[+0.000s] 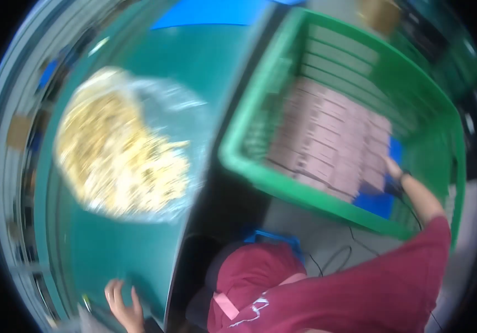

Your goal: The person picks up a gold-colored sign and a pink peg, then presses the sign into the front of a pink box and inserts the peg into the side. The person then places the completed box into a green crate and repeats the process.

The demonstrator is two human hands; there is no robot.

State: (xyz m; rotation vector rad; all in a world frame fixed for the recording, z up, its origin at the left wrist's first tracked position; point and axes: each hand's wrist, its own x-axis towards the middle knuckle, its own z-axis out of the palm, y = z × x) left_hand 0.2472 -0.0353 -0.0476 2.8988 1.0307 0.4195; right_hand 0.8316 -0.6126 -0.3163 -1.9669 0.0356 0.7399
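Note:
My left hand (123, 308) is over the green tabletop (116, 250) near its front end, fingers and thumb apart, holding nothing. My right arm reaches into a large green plastic crate (305, 191) on the right. There my right hand (392, 167) is at the end of the rows of small pinkish boxes (333, 139), against the outermost ones. Blur and the boxes hide its fingers, so its grip does not show. The boxes stand packed close together in several rows. Blue material (377, 205) shows on the crate's bottom beside them.
A clear plastic bag with many small yellowish pieces (122, 155) lies on the green table. A blue sheet (211, 14) is at the table's far end. Below the crate, dark cables (335, 258) run across the floor near a blue container (274, 237).

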